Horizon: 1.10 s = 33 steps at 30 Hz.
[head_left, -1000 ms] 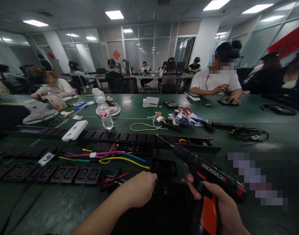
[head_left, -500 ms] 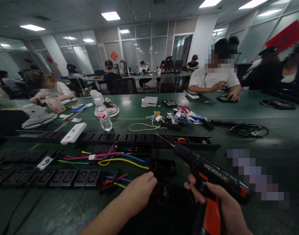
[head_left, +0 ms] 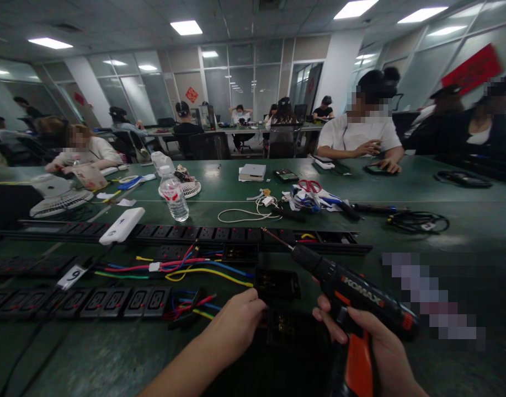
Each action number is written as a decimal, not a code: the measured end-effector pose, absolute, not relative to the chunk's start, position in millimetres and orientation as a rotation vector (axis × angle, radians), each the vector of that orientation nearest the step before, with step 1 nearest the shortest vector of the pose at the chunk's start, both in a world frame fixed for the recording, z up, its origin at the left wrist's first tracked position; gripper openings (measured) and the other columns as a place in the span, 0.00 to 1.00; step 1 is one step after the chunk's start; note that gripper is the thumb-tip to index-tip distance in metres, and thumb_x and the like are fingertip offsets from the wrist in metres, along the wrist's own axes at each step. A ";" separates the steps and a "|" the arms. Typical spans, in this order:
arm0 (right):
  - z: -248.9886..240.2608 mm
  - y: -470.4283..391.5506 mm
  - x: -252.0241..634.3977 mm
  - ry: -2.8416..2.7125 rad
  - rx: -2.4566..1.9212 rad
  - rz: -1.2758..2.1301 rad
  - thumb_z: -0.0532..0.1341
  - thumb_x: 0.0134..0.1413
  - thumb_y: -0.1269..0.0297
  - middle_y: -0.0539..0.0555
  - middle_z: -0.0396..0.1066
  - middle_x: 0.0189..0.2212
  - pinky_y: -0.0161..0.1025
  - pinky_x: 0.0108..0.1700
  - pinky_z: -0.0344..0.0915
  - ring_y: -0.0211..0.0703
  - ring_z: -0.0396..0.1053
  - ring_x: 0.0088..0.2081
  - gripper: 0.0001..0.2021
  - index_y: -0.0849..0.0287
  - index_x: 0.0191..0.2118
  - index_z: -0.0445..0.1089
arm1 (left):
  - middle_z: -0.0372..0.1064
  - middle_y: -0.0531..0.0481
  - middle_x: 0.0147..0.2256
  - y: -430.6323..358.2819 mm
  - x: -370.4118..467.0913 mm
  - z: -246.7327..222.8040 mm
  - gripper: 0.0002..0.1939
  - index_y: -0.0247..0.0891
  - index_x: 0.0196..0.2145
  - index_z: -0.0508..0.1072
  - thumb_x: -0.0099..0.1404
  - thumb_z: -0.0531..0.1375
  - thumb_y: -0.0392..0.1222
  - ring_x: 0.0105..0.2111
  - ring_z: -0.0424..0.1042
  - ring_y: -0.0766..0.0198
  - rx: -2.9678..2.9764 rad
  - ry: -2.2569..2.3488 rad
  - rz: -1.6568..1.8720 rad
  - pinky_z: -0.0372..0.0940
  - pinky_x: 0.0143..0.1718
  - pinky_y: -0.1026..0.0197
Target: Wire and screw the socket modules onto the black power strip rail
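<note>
My right hand (head_left: 381,336) grips a black and orange cordless drill (head_left: 356,298) by its handle. The drill's long thin bit points up and left over the power strips. My left hand (head_left: 240,320) is closed, its fingertips bent down beside a black socket housing (head_left: 292,328) with brass contacts inside. Whatever those fingers hold is hidden. Behind the hand lies another open black housing (head_left: 277,284), joined to yellow and blue wires (head_left: 211,273). To the left, a black power strip (head_left: 107,302) ends in a bundle of loose colored wires (head_left: 190,309).
A long black power strip (head_left: 203,234) runs across the green table (head_left: 219,187). Past it stand a water bottle (head_left: 175,196), a white box (head_left: 253,172) and red-handled scissors (head_left: 309,186). A white adapter (head_left: 122,225) rests on the strip. Several people sit around.
The view has shifted slightly. Both hands stay in nearly the same places, with the drill still in the right hand and the left fingers by the housing.
</note>
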State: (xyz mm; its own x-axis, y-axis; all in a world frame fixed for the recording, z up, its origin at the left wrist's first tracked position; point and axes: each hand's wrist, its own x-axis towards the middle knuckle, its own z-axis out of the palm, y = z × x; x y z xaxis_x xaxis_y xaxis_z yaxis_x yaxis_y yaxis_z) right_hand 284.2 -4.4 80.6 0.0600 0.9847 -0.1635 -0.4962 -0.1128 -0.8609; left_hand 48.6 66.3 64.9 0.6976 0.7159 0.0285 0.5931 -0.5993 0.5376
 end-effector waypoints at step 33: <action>85.6 -3.0 288.7 -0.870 -0.945 1.452 0.56 0.54 0.54 0.50 0.62 0.14 0.48 0.45 0.54 0.45 0.56 0.24 0.16 0.59 0.35 0.76 | 0.63 0.49 0.36 44.0 51.4 46.4 0.12 0.37 0.37 0.71 0.67 0.49 0.27 0.36 0.62 0.63 2.449 1.128 0.458 0.57 0.34 0.64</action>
State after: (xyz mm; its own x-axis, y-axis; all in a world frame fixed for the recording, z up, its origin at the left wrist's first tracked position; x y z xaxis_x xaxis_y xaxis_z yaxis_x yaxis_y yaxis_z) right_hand 288.7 -3.0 85.6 -0.0371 0.9963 -0.0775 -0.4015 -0.0859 -0.9118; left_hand 51.4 44.0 46.4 0.6199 0.7748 0.1242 0.6424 -0.5920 0.4867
